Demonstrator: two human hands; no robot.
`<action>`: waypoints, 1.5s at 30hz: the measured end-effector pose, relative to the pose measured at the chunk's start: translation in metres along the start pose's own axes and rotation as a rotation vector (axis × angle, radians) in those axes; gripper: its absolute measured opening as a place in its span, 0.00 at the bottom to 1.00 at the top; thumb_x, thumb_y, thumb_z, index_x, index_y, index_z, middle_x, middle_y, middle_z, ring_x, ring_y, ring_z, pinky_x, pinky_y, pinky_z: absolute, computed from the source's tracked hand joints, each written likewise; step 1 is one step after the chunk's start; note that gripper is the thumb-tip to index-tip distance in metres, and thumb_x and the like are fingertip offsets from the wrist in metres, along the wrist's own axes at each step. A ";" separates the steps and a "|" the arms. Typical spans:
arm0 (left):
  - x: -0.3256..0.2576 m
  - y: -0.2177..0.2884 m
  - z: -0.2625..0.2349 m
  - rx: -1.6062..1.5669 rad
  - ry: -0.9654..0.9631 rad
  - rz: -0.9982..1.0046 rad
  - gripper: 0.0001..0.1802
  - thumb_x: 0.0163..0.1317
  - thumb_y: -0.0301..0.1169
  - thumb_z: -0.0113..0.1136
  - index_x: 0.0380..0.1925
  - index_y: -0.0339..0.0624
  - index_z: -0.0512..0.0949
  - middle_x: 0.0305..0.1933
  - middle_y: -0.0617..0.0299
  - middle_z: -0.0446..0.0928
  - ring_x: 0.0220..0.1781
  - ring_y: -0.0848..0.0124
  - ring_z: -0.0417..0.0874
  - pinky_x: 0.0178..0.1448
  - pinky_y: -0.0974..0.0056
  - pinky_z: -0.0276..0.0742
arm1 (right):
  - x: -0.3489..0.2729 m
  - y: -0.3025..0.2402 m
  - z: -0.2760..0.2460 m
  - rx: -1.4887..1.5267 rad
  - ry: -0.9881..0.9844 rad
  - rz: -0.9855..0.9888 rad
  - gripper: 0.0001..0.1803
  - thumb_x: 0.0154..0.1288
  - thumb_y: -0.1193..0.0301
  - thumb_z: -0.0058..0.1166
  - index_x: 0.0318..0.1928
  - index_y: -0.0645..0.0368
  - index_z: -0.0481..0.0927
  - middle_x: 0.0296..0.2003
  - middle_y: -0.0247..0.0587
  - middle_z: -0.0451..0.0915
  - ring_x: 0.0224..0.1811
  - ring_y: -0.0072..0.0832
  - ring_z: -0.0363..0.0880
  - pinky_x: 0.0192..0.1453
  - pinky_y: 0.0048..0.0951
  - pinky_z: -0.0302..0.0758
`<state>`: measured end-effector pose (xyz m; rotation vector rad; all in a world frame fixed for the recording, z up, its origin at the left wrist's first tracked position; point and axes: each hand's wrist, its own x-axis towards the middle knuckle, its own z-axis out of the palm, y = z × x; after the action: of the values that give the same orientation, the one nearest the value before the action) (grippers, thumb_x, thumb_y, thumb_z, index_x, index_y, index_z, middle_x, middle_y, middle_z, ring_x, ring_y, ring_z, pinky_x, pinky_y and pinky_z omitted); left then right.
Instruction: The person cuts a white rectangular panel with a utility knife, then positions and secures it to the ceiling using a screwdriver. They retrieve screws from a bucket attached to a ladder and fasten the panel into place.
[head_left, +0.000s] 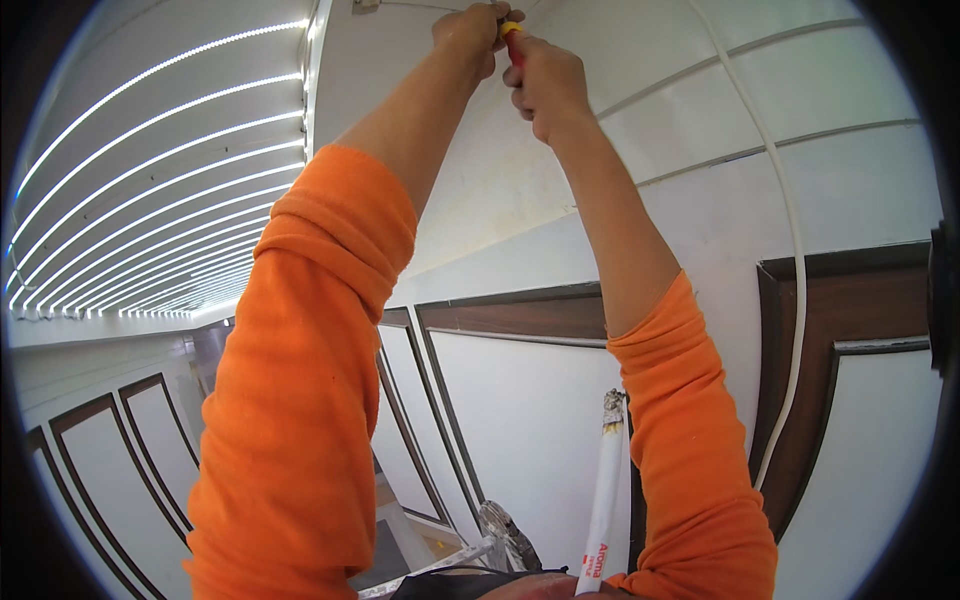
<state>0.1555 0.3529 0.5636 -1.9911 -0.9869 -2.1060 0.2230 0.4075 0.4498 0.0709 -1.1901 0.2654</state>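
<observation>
Both my arms, in orange sleeves pushed up to the elbows, reach overhead to the white ceiling. My right hand is wrapped round a red and yellow handle, which looks like that of a screwdriver. The tool points up, and its far end is hidden by my fingers. Just beside it, at the upper edge of the view, my left hand is closed, fingertips pinched near the yellow end of the handle. What those fingers hold is too small and hidden to make out.
A white cable hangs down the right side. Bright light strips run across the ceiling at left. Brown-framed white panels line the walls. A lit cigarette juts up from the lower edge, near a paint-spattered bar.
</observation>
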 end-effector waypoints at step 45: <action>-0.350 0.091 -0.189 1.020 -1.288 0.216 0.16 0.70 0.46 0.66 0.48 0.49 0.89 0.39 0.54 0.89 0.44 0.56 0.90 0.48 0.57 0.86 | -0.392 -0.009 -0.045 0.086 -0.466 0.268 0.23 0.72 0.69 0.59 0.62 0.63 0.70 0.44 0.46 0.83 0.44 0.32 0.85 0.52 0.31 0.80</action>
<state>0.0882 0.0607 0.2869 -2.3602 -1.3667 0.1610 0.1304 0.3424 0.0717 0.0491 -1.6541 0.5566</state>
